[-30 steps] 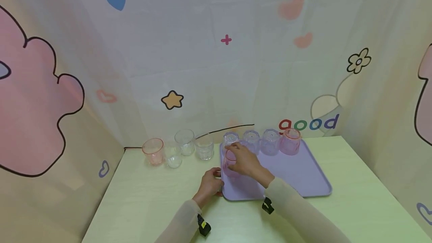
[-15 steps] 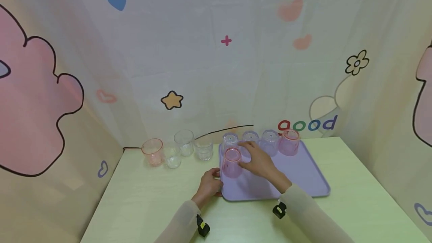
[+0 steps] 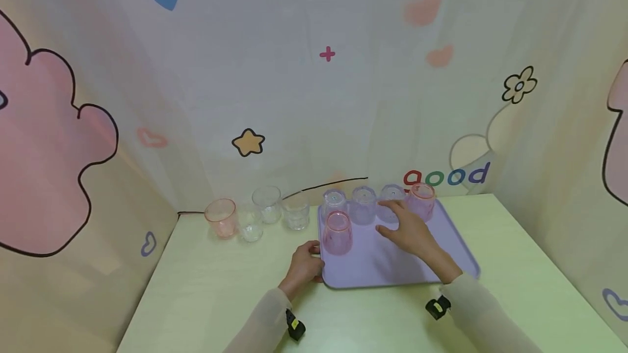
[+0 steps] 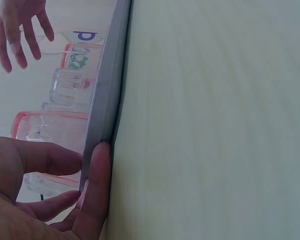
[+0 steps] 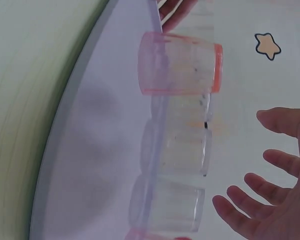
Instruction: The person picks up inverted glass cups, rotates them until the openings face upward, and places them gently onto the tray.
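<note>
My left hand [image 3: 302, 266] pinches the left rim of a purple tray [image 3: 392, 260], with fingers on both sides of the edge in the left wrist view. Above the tray, my right hand [image 3: 409, 230] holds nothing; its fingers are spread apart in the right wrist view. A pink glass [image 3: 338, 236] stands upside down at the tray's left front. Behind it, along the back edge, is a row of inverted glasses: a clear glass [image 3: 335, 200], a second clear glass [image 3: 364, 206], a third clear glass [image 3: 391, 194] partly hidden by my right hand, and another pink glass [image 3: 422, 200].
Left of the tray, upright glasses stand on the pale green table [image 3: 221, 287]: a pink-rimmed glass [image 3: 223, 219], a small clear glass [image 3: 251, 227], a wide clear glass [image 3: 267, 203] and a ridged clear glass [image 3: 296, 214]. A printed curtain [image 3: 294, 97] hangs behind.
My right hand has let go of the front pink glass and moved right across the tray, opening its fingers. The glass stays on the tray. My left hand keeps its hold on the rim.
</note>
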Demonstrator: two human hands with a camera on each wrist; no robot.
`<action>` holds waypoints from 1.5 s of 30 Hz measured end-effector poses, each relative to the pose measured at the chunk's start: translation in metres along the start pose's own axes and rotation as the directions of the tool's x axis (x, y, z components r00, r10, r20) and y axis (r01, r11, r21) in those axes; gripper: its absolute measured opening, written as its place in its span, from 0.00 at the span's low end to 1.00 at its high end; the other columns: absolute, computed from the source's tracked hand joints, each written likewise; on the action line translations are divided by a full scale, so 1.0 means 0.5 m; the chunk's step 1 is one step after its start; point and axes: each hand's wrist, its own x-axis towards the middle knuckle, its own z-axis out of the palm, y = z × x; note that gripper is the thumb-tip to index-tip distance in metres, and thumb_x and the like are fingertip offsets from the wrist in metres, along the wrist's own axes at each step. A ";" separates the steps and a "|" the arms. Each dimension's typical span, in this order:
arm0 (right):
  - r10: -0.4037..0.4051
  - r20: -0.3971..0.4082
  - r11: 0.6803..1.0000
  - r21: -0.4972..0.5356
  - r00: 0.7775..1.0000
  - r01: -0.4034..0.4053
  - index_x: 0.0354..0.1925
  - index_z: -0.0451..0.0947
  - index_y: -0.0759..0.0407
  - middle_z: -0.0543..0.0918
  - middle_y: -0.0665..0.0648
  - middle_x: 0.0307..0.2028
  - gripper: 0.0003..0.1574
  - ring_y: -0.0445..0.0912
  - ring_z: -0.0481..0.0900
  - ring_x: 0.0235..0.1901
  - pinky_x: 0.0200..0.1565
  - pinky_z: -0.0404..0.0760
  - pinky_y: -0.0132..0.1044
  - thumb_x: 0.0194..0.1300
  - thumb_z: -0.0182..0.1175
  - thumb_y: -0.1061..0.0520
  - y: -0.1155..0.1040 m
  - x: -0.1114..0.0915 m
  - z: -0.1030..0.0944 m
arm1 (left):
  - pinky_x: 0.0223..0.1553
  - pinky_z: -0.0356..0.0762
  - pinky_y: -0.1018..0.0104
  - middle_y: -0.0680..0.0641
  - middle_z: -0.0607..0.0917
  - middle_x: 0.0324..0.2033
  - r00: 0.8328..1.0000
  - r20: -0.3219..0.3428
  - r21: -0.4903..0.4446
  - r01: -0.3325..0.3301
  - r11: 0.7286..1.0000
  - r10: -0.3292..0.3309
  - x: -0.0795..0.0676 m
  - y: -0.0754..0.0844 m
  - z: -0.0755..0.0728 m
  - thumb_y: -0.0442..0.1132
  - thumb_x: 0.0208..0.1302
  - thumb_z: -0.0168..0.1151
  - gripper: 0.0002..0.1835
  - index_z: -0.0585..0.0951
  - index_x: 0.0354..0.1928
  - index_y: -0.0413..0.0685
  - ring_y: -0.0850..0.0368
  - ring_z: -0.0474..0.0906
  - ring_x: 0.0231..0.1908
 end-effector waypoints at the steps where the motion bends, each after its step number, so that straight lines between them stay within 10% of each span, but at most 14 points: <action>1: 0.011 -0.003 1.000 0.005 1.000 -0.011 0.66 0.74 0.63 0.76 0.68 0.62 0.36 0.66 0.78 0.56 0.55 0.78 0.65 0.63 0.71 0.56 0.005 -0.002 -0.007 | 0.19 0.85 0.58 0.38 0.81 0.46 1.000 0.001 0.000 -0.002 1.000 0.002 0.001 0.001 -0.001 0.18 0.44 0.55 0.37 0.75 0.64 0.31 0.50 0.82 0.33; 45: 0.344 0.041 0.938 -0.047 0.938 -0.342 0.66 0.64 0.75 0.71 0.85 0.57 0.35 0.77 0.75 0.53 0.47 0.78 0.67 0.72 0.62 0.55 0.266 -0.126 -0.134 | 0.19 0.85 0.59 0.40 0.82 0.43 1.000 0.007 -0.002 -0.020 1.000 0.020 0.003 -0.004 -0.002 0.19 0.44 0.55 0.37 0.74 0.64 0.29 0.52 0.82 0.29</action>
